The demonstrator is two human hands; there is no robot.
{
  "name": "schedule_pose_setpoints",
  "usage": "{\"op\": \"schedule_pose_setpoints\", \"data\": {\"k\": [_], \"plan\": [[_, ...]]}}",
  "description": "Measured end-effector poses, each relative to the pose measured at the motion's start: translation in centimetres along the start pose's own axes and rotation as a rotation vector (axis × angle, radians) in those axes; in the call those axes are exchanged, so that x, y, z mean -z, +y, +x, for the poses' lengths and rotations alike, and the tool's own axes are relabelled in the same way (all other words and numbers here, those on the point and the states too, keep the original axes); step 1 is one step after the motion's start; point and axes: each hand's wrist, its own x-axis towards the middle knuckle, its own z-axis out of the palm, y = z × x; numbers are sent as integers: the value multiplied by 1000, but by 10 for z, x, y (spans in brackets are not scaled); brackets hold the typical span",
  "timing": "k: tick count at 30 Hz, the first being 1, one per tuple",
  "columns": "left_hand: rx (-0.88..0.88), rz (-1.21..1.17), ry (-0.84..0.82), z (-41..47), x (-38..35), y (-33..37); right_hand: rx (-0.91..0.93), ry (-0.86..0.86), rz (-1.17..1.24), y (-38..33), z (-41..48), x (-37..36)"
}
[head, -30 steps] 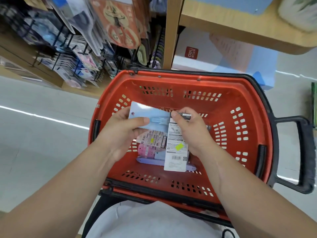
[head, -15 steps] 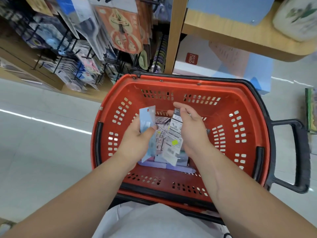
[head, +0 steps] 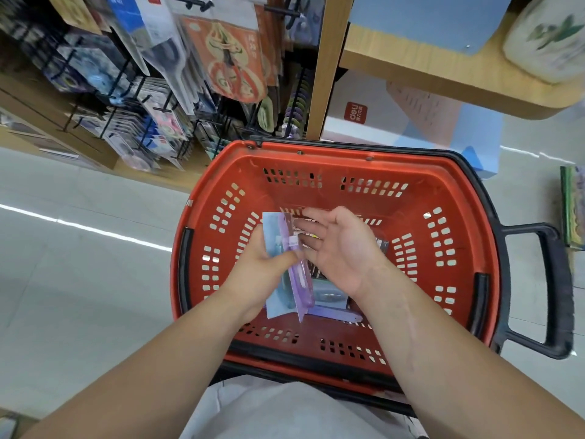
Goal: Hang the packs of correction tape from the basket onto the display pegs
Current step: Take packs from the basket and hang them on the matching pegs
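Observation:
A red shopping basket (head: 421,172) sits in front of me on the floor. Over its middle my left hand (head: 256,274) grips two packs of correction tape held together, a light blue pack (head: 273,231) behind and a purple pack (head: 299,280) in front. My right hand (head: 342,248) is beside them, palm up, fingers loosely spread, touching the purple pack's edge and holding nothing. More packs (head: 329,296) lie on the basket floor, partly hidden by both hands. Display pegs (head: 133,99) with hanging stationery stand at the upper left.
A wooden shelf post (head: 323,68) rises behind the basket, with a wooden shelf (head: 443,71) to its right. A white and blue carton (head: 380,122) stands under that shelf. The basket's black handle (head: 554,289) sticks out to the right. Pale floor tiles lie on the left.
My right hand has let go of the white-backed pack and opened. My left hand now holds a purple pack along with the blue one, turned more upright.

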Motion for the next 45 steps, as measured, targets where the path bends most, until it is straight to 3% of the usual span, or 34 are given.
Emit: {"op": "schedule_pose_setpoints", "data": {"k": [2,5,11,15,18,20,27,33,45], "plan": [[25,-92,42,3,7,2,57,-23,-114,6,0,9],[59,-171,84,10,20,3,81,-40,-515,20,1,21],[110,-228,121,14,27,-4,132,-56,-543,46,7,8],[78,-23,145,18,39,-16,102,-107,-606,59,27,7],[77,34,255,18,57,-19,104,70,-622,60,61,35],[67,81,260,18,68,-19,103,187,-803,64,93,64],[92,107,223,7,88,-18,-65,219,-1398,84,162,103],[132,123,215,7,88,-16,-83,213,-1507,98,175,97],[152,234,273,8,83,-16,73,209,-1653,115,186,91]]}}
